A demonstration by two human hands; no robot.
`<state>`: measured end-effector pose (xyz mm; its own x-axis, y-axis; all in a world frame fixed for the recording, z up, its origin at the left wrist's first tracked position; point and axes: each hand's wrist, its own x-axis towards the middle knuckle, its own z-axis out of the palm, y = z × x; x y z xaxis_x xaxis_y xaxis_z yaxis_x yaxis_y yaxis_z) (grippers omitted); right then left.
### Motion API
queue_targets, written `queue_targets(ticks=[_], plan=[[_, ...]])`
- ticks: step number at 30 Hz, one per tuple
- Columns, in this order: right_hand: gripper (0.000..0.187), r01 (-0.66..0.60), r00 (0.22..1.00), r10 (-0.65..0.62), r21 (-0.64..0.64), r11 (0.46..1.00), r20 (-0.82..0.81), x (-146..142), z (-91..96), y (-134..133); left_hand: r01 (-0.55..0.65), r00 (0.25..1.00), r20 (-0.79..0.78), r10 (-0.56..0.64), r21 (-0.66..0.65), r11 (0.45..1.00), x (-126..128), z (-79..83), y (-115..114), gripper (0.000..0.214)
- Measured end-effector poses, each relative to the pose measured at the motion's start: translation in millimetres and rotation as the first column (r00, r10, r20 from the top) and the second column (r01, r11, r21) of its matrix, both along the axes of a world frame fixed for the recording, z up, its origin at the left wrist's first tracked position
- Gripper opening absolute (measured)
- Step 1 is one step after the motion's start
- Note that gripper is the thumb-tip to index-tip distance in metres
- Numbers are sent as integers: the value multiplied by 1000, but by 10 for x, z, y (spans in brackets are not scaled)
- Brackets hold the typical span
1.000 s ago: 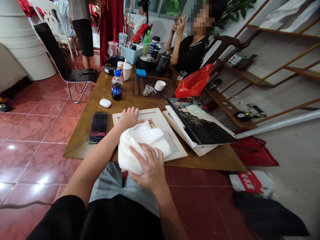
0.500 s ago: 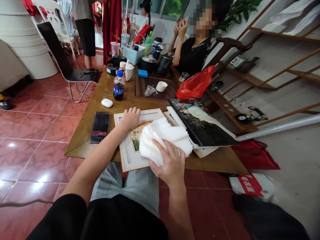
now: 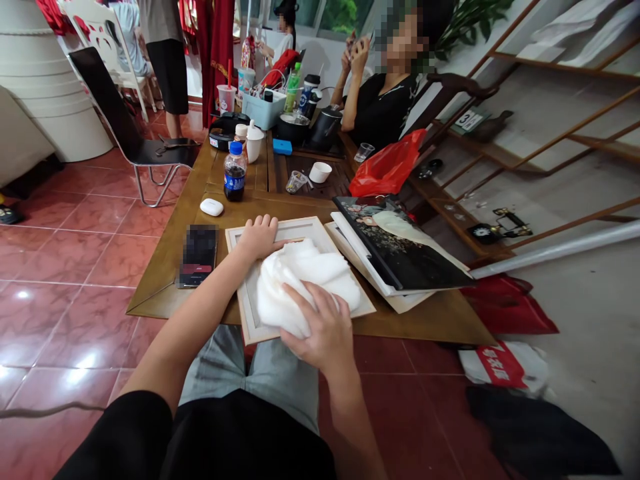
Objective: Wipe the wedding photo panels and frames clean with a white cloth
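A white picture frame point(image 3: 320, 235) lies flat on the near end of the low wooden table point(image 3: 165, 267). My left hand point(image 3: 259, 236) rests on the frame's far left part, fingers curled down on it. My right hand point(image 3: 320, 328) grips a bunched white cloth point(image 3: 300, 283) and presses it on the middle of the frame, hiding the picture inside.
Right of the frame lies a stack of prints with a dark photo point(image 3: 400, 243) on top. A phone point(image 3: 198, 255), an earbud case point(image 3: 211, 207), a cola bottle point(image 3: 234, 175), cups and a red bag point(image 3: 387, 170) stand farther up the table. A person in black sits at the far right; a chair point(image 3: 125, 113) stands left.
My right hand swept the cloth across the frame to the right, then back left to the middle, covering the picture again. My left hand stayed on the frame.
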<state>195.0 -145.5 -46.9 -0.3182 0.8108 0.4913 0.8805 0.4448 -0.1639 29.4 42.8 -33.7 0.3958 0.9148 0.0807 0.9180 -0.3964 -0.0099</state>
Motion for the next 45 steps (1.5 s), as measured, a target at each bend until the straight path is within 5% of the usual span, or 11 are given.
queue_targets(ticks=[7, 17, 21, 29, 38, 45], plan=[[55, 119, 992, -119, -17, 993, 40, 351, 83, 105, -4, 1000, 19, 4, -3, 1000, 13, 3, -6, 75], [65, -162, 986, 168, -249, 955, 5, -247, 188, 62, -11, 1000, -3, 11, -8, 1000, 21, 5, -3, 70], [59, -114, 992, 124, -279, 953, 17, -132, 219, 138, -22, 1000, -13, 22, -11, 1000, 26, 2, -1, 72], [52, 197, 979, -183, -212, 957, 86, 153, 256, 355, 1, 1000, 14, -2, 10, 1000, 0, 2, -28, 65], [56, -60, 995, 85, -347, 936, 58, -164, 299, 371, -30, 1000, 5, 30, -7, 1000, 29, -29, 28, 56], [50, 42, 997, -20, -303, 952, 76, -86, 267, 476, -24, 1000, 13, 24, 21, 1000, 14, -50, 35, 48]])
